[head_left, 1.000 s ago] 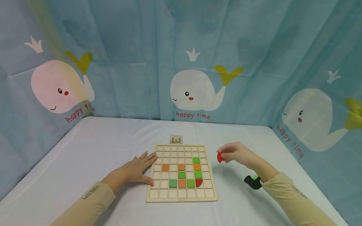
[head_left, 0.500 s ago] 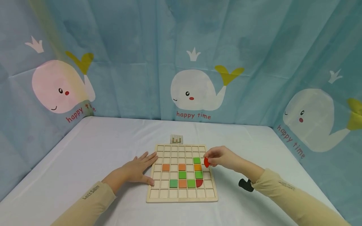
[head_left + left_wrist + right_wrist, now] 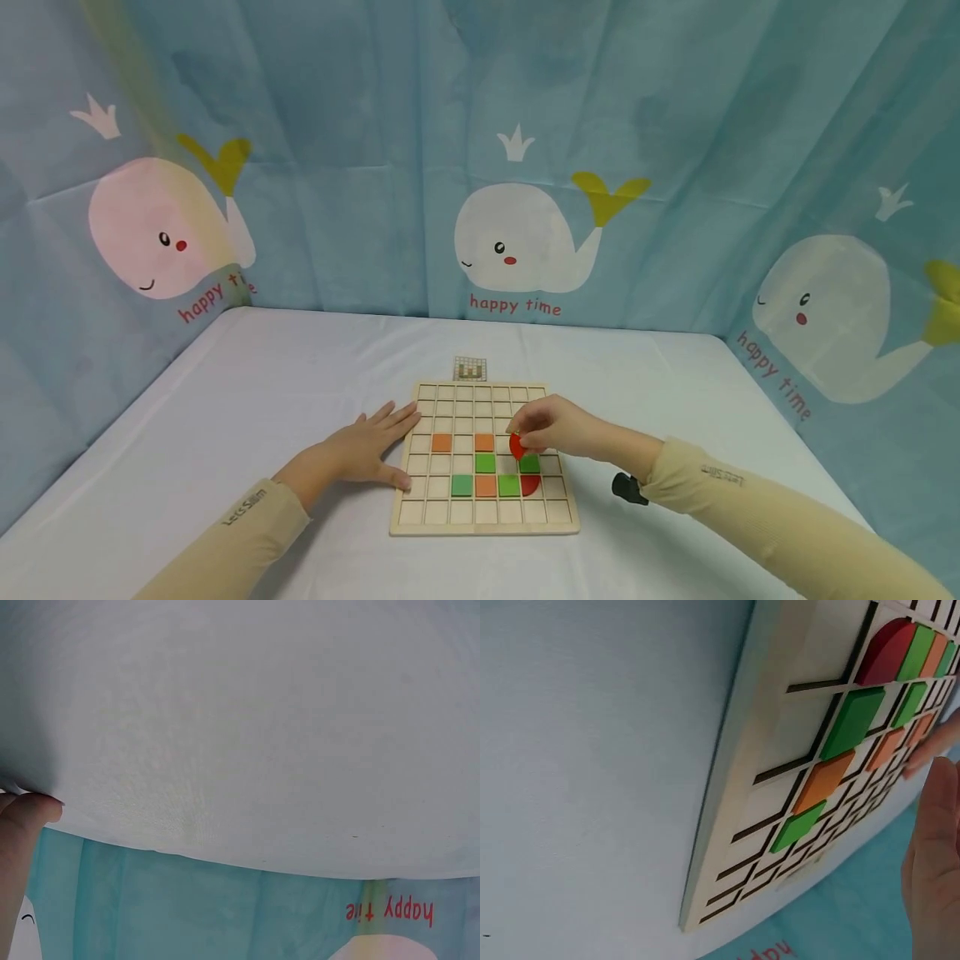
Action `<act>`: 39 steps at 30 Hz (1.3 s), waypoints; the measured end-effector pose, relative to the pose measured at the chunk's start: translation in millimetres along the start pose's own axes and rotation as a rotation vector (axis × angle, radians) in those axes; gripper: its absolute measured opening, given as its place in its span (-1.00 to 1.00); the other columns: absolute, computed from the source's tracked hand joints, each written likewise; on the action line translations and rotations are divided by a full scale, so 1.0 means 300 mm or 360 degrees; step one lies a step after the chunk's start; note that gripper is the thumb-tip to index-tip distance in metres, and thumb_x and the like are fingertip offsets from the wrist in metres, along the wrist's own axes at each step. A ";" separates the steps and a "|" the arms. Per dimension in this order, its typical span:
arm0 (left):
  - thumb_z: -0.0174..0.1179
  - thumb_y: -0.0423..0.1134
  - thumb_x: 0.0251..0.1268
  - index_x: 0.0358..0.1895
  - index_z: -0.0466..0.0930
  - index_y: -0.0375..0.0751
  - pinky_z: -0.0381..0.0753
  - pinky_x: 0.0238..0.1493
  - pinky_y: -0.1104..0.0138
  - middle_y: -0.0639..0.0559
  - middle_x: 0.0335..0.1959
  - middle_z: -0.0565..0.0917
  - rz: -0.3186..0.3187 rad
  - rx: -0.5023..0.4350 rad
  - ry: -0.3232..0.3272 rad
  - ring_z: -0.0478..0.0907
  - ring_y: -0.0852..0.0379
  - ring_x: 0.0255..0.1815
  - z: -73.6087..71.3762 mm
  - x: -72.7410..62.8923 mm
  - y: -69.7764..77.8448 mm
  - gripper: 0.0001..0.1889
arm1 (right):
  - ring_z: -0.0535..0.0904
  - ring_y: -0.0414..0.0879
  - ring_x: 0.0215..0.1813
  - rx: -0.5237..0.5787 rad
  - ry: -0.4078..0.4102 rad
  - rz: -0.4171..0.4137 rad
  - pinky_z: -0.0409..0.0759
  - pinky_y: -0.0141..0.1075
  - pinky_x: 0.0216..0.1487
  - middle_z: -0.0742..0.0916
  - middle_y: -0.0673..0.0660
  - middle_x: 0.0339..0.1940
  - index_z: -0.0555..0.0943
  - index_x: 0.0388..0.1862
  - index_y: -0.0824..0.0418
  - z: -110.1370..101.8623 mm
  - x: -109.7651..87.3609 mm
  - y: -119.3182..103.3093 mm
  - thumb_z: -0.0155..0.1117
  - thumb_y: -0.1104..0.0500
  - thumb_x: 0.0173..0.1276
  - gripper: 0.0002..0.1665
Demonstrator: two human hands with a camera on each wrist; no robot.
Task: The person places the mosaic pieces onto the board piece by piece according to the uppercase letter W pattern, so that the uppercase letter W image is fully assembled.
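A wooden grid board lies flat with several square tiles in its cells: orange, green and teal. A dark red quarter-round tile sits at the end of the lower tile row. My right hand pinches a red tile with a curved edge, held over the right half of the board; this hand covers some tiles in the head view. Fingers spread, my left hand rests at the board's left edge. The right wrist view shows the right hand but not the red tile.
Behind the board lies a small card printed with a grid pattern. A black object, partly hidden by the right sleeve, lies on the white cloth to the right. A blue whale-print curtain hangs round the table.
From right of the board, my right hand has moved left with the red tile, which is now over the grid. The left hand has stayed at the board's edge.
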State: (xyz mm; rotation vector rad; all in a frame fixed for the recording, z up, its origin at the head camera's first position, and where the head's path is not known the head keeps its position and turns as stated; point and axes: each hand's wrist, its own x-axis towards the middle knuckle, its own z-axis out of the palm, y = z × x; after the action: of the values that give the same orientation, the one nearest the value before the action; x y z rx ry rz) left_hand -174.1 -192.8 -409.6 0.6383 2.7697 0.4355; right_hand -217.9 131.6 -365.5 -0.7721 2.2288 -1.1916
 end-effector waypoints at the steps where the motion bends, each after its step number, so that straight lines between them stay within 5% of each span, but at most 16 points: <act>1: 0.29 0.34 0.00 0.53 0.05 -0.25 -0.04 0.35 -0.30 -0.14 0.57 0.00 0.0002 0.0000 0.0000 -0.15 -0.31 0.53 0.000 0.001 -0.001 0.12 | 0.54 -0.13 -0.34 0.0000 -0.0010 0.0002 0.62 -0.29 -0.24 0.67 0.05 -0.38 0.64 -0.09 0.45 0.005 0.003 -0.005 0.20 0.43 0.34 -0.81; 18: 0.29 0.36 -0.02 0.54 0.04 -0.23 -0.06 0.37 -0.29 -0.12 0.57 -0.01 -0.0022 0.0005 -0.0019 -0.17 -0.30 0.54 0.002 0.007 -0.007 0.13 | 0.57 -0.19 -0.33 0.0082 -0.0072 -0.0004 0.61 -0.36 -0.24 0.72 0.06 -0.39 0.70 -0.14 0.39 0.087 0.079 -0.046 0.37 0.43 0.20 -0.78; 39: 0.29 0.36 -0.01 0.53 0.05 -0.22 -0.04 0.37 -0.28 -0.11 0.57 0.00 -0.0024 0.0005 -0.0017 -0.15 -0.30 0.53 0.006 0.011 -0.007 0.13 | 0.59 -0.16 -0.45 0.0034 -0.0122 0.0019 0.64 -0.34 -0.29 0.72 0.02 -0.46 0.74 -0.31 0.37 0.213 0.175 -0.090 0.34 0.45 0.22 -0.91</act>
State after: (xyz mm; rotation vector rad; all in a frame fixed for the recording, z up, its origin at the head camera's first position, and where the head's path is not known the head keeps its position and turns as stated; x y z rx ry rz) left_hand -177.2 -192.7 -412.5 0.6186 2.7636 0.4237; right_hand -207.4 46.9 -382.3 -0.7815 2.1525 -1.1586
